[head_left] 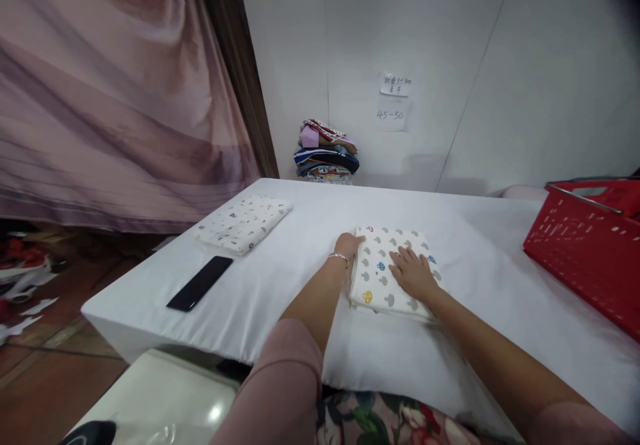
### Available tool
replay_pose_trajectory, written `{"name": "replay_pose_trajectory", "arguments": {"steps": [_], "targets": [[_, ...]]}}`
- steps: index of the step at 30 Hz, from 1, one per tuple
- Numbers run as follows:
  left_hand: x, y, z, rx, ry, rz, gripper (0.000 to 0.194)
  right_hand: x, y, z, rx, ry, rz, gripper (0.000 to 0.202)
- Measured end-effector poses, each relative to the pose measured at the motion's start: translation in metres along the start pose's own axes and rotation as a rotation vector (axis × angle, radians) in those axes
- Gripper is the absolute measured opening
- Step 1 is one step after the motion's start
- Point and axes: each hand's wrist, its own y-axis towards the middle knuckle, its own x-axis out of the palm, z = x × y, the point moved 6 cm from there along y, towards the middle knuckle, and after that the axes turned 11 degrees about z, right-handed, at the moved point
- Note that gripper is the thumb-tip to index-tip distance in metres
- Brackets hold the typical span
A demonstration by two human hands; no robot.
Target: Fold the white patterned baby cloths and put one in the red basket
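A folded white cloth (385,291) with grey, yellow, blue and red mushroom prints lies in front of me on the white-covered table. At its left edge is my left hand (346,245), thumb over the top and the other fingers out of sight beside or under the layers. My right hand (414,275) rests flat on the upper right part of the cloth, fingers spread. Farther left lies another folded white cloth (245,221), with small dark prints, touched by neither hand.
A black phone (200,283) lies on the table (310,211) at left. On the right stands a red plastic basket (585,251) with a metal handle. A pile of folded fabrics (327,155) rises behind the far edge. Below left is a white glossy surface (165,398).
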Motion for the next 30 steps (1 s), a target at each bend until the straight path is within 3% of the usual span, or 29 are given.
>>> {"name": "replay_pose_trajectory", "arguments": {"steps": [5,13,22,30], "targets": [[0.000,-0.007,-0.007,-0.042,-0.085,-0.086,0.041,0.003,0.001,0.002,-0.001,0.001,0.015,0.050],[-0.009,-0.040,-0.012,-0.073,-0.163,-0.174,0.033,0.004,0.002,0.003,-0.003,0.006,0.007,0.050],[-0.013,-0.064,-0.024,-0.012,-0.062,-0.067,0.020,0.002,0.002,0.002,0.006,0.007,0.011,0.049],[-0.019,-0.084,-0.020,0.040,0.024,0.064,0.020,-0.001,0.001,0.000,0.020,0.021,-0.033,0.050]]}}
